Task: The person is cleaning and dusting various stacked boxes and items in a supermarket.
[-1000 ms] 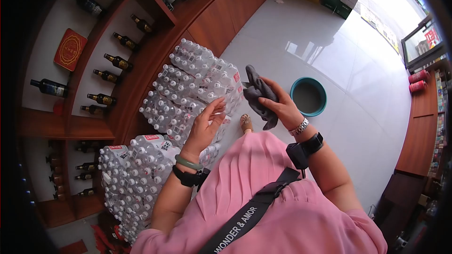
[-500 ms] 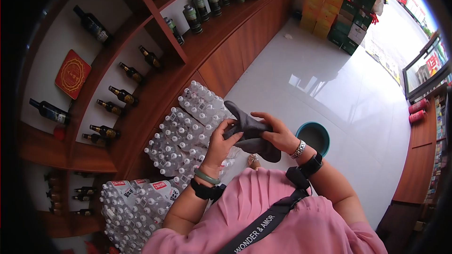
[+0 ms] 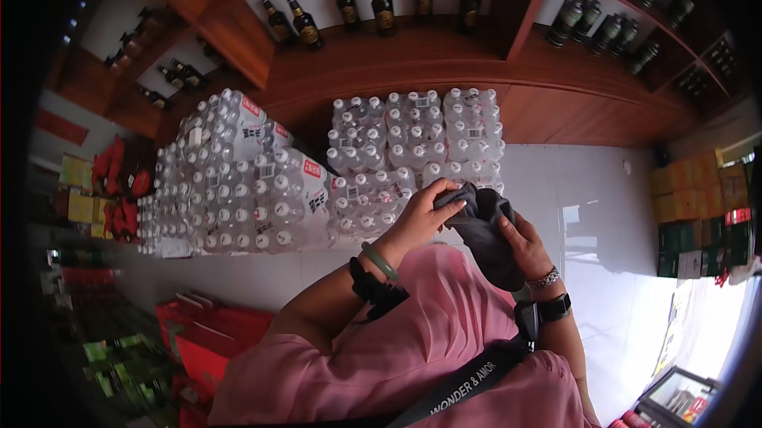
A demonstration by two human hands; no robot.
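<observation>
Directly ahead, shrink-wrapped water bottle packs stand stacked on the floor below a shelf of dark bottles, while left hand and right hand both clutch the grey cloth between them at chest height.

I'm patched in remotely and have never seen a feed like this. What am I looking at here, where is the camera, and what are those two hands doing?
There is no machine: the camera sits on a person's head and looks forward and down, so the wide lens bends the room. The pink garment at the bottom is the wearer's own clothing. The left hand and right hand both grip a dark grey cloth in front of the body. Beyond the hands, shrink-wrapped packs of water bottles are stacked on the white tiled floor. Behind them, a wooden shelf unit holds dark bottles.
</observation>
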